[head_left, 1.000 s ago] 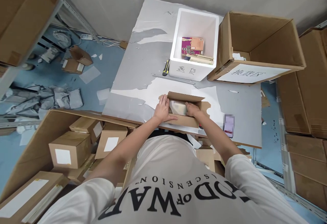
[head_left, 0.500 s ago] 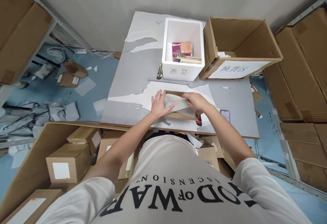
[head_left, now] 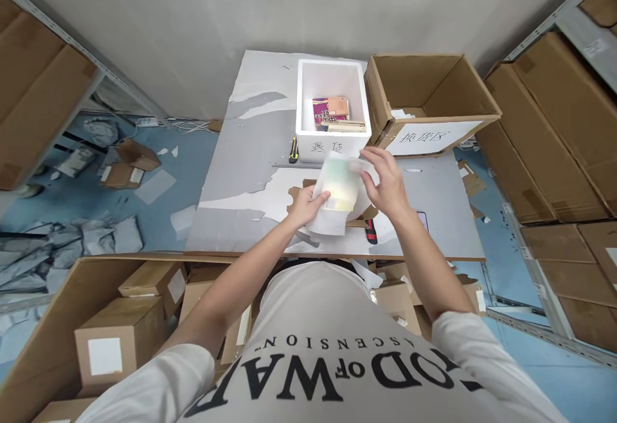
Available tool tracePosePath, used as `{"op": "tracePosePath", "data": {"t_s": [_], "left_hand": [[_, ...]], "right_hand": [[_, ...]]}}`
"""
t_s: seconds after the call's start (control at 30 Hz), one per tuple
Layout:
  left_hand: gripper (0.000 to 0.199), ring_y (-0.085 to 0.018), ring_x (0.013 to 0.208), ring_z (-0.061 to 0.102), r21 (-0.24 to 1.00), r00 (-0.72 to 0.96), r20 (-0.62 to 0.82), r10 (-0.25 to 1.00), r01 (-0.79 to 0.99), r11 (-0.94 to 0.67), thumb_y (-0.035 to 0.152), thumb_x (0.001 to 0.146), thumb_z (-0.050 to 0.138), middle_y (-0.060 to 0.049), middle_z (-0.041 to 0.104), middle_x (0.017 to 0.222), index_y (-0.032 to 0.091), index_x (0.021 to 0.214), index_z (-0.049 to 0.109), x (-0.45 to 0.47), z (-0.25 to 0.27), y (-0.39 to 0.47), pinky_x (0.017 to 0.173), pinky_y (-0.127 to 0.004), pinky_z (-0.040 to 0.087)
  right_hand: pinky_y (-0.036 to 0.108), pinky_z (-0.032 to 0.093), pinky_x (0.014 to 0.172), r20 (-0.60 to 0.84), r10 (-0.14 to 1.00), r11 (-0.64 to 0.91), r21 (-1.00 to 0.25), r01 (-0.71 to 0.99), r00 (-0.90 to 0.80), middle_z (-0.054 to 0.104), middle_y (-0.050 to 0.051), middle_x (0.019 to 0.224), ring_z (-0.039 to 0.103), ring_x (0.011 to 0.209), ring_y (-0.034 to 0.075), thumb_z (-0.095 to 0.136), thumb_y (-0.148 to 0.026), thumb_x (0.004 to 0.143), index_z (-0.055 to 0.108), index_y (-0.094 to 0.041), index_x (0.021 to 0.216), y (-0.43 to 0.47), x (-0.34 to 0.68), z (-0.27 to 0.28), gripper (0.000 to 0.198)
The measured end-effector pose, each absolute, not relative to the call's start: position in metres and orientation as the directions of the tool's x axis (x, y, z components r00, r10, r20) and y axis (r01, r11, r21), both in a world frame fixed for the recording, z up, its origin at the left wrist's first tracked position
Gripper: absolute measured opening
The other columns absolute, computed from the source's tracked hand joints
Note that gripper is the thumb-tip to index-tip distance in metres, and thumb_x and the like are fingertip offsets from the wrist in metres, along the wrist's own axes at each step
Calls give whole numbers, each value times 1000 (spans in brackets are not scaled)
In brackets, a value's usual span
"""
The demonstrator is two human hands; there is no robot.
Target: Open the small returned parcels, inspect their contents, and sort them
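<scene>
Both hands are holding a translucent plastic-wrapped packet up in the air, just above a small open cardboard box that is lying on the surface. The left hand is gripping the packet's lower left edge, its fingers curling around the wrap with the thumb pressing on the front. The right hand is taking the packet's upper right corner, its fingers pinching the wrap at the top while the palm is facing the packet. Through the wrap, a pale item with a yellowish-green band is showing, and loose empty plastic is hanging below it.

Taking the small open cardboard box as landmark: its flaps are standing open and most of it is being hidden behind the packet and hands. Just beyond it, a white foam bin is sitting with a few books inside and dark handwriting on its near wall. To the left of that bin, farther from the box, a yellow-and-black utility knife is lying. Beyond the box and to the right, a large brown carton is standing open with a white handwritten label on its front. Just right of the box, a phone is lying flat, and a red-and-black object is resting by the box's near right corner.
</scene>
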State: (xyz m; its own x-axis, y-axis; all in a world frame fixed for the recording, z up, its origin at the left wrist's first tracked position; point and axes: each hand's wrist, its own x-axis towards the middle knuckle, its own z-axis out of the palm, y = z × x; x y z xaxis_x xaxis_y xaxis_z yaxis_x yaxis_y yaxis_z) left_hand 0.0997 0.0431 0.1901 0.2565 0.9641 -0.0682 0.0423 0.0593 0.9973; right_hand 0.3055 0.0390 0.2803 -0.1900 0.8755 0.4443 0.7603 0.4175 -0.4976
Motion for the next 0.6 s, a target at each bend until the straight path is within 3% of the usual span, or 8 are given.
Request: {"op": "tracePosePath", "data": {"t_s": [0.1, 0.2, 0.33, 0.6], "left_hand": [[48, -19, 72, 65, 942, 200, -232, 952, -197, 271, 55, 69, 71, -8, 72, 85, 12, 91, 66, 98, 183, 29, 66, -29, 51], [52, -20, 73, 67, 885, 202, -313, 928, -293, 363, 53, 64, 76, -8, 73, 85, 13, 95, 66, 95, 178, 18, 70, -32, 52], [50, -18, 70, 66, 866, 179, -361, 915, -300, 400, 52, 62, 78, -6, 73, 82, 13, 91, 66, 94, 171, 11, 67, -30, 51], [44, -15, 70, 64, 899, 199, -332, 922, -230, 373, 49, 66, 76, -5, 72, 85, 13, 90, 67, 95, 165, 14, 64, -26, 49]], "right_hand": [[42, 47, 92, 299, 948, 171, -771, 614, 111, 58, 13, 120, 58, 103, 25, 44, -35, 91, 48, -22, 131, 13, 301, 246, 42], [38, 52, 84, 29, 990, -20, -940, 339, 140, 62, 10, 111, 61, 95, 22, 52, -45, 85, 49, -22, 126, -6, 289, 213, 47], [37, 53, 83, -151, 988, -152, -984, 97, 22, 65, 8, 101, 63, 91, 20, 62, -45, 77, 53, -23, 116, -19, 272, 192, 46], [39, 53, 88, -254, 966, -251, -966, -57, 46, 67, 6, 103, 66, 93, 19, 71, -37, 68, 48, -23, 97, -19, 268, 187, 40]]}}
